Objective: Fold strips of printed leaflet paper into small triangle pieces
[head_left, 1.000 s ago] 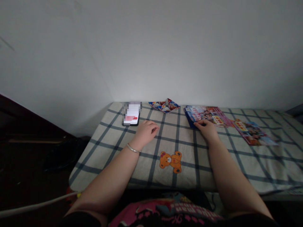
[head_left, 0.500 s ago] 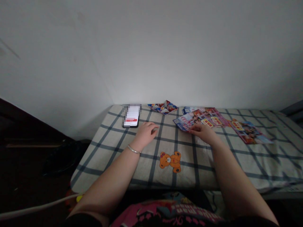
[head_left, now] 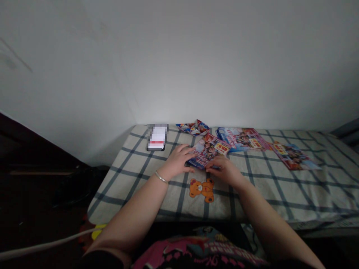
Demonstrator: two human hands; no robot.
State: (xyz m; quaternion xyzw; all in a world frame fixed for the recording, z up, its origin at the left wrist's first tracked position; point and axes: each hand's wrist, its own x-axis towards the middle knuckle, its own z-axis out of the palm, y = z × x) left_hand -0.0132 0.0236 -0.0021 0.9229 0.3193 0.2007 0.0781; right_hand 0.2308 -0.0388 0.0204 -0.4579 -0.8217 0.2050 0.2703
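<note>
A colourful printed flyer (head_left: 209, 147) lies on the checked tablecloth between my hands. My right hand (head_left: 224, 170) pinches its near edge between thumb and fingers. At its left edge my left hand (head_left: 181, 160) rests with the fingers spread, the fingertips touching the paper. Behind it, near the wall, sits a folded paper piece (head_left: 193, 128) with the same kind of bright print. To the right is a pile of flyers (head_left: 242, 138), and one more flyer (head_left: 294, 156) lies farther right.
A phone (head_left: 157, 137) with a lit screen lies at the table's back left. The checked tablecloth (head_left: 134, 168) carries a bear print (head_left: 202, 189) near the front. A white wall (head_left: 196, 67) rises behind the table. A pale cable (head_left: 50, 243) runs at lower left.
My right hand has drawn one flyer off the pile, left and nearer to me. My left hand has shifted slightly right and down to meet the flyer's edge.
</note>
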